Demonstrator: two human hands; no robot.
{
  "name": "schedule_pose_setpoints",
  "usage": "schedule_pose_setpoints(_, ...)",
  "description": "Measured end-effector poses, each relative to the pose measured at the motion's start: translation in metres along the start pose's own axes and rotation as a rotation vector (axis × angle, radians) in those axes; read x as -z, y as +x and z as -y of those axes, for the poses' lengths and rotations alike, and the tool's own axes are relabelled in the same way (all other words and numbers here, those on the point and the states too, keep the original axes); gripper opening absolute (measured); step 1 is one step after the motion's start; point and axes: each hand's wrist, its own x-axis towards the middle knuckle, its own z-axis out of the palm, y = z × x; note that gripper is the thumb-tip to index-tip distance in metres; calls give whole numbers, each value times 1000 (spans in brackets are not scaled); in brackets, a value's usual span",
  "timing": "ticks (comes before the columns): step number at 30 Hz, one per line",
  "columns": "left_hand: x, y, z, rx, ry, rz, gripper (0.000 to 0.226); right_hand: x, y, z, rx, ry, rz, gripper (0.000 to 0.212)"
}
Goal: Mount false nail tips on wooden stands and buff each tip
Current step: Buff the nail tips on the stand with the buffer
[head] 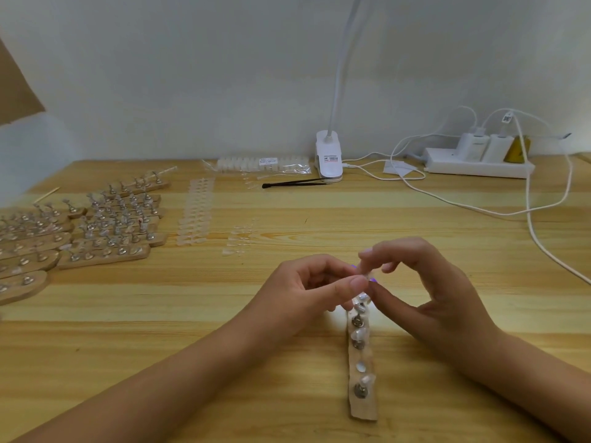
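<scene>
The wooden stand (363,375) lies flat on the bench (287,314) with its long axis running almost straight away from the person. Its near end sits between the forearms and its far end is tucked under the fingertips. Metal holders stand in a row along it, and several carry pale tips.

Just above that far end, both hands meet on one small translucent nail tip (364,270). The left hand (307,292) comes in from the left, its grip pressed together with thumb and forefinger pinching the tip. The right hand (431,289) arches over from the right, forefinger on top and thumb below, also pinching it, with the other fingers curled loosely. The tip sits between the two grips, directly over the stand's far holders. It is too small and too covered to tell which way it points. A sliver of purple shows beside the fingertips.

At the far left lies a cluster of wooden stands (105,228), already fitted with tips. Strips of unmounted tips (195,212) lie just right of them. Against the wall are a bag of tips (262,164), a white clip lamp (329,158), a black tool (294,183) and a power strip (476,164) with white cables (527,199).
</scene>
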Motion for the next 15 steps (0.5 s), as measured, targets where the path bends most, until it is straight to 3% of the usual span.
schedule_pose_setpoints(5, 5, 6, 4, 51, -173, -108, 27, 9, 6, -9, -66, 14, 29, 31)
schedule_pose_setpoints(9, 10, 13, 5, 110, -393, -187, 19, 24, 5, -29, -215, -61, 350, 46)
schedule_pose_setpoints(12, 10, 13, 6, 98, -392, -174, 24, 23, 0, -38, -186, -139, 530, 54)
schedule_pose_setpoints(15, 8, 11, 7, 81, -256, -131, 36, 19, 2, -38, -171, -179, 491, 43)
